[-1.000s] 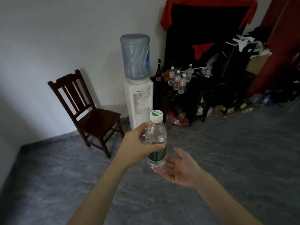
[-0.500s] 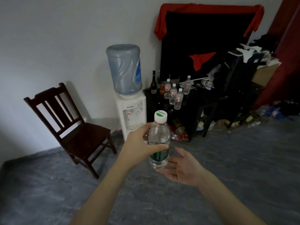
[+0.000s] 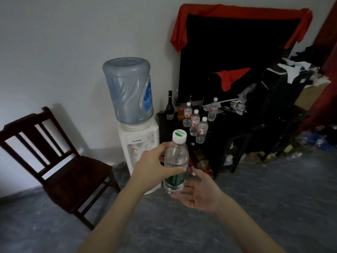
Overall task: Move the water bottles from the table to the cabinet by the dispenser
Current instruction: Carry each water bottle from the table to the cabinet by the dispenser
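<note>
My left hand [image 3: 153,170] grips a clear water bottle [image 3: 176,161] with a white cap and green label, held upright in front of me. My right hand [image 3: 197,193] is open, palm up, just under and to the right of the bottle's base. Ahead stands the white water dispenser [image 3: 139,143] with a blue jug [image 3: 128,90] on top. Right of it is the black cabinet [image 3: 218,125], where several red-labelled water bottles [image 3: 195,123] stand beside a dark wine bottle [image 3: 170,106].
A dark wooden chair [image 3: 60,161] stands left of the dispenser against the white wall. Red cloth [image 3: 237,13] drapes over a black panel behind the cabinet. Clutter, clothes and a cardboard box [image 3: 310,95] pile up at the right. The floor is grey stone.
The dispenser, cabinet and chair have grown larger and shifted left in view as I come closer. Both hands keep the same pose around the bottle.
</note>
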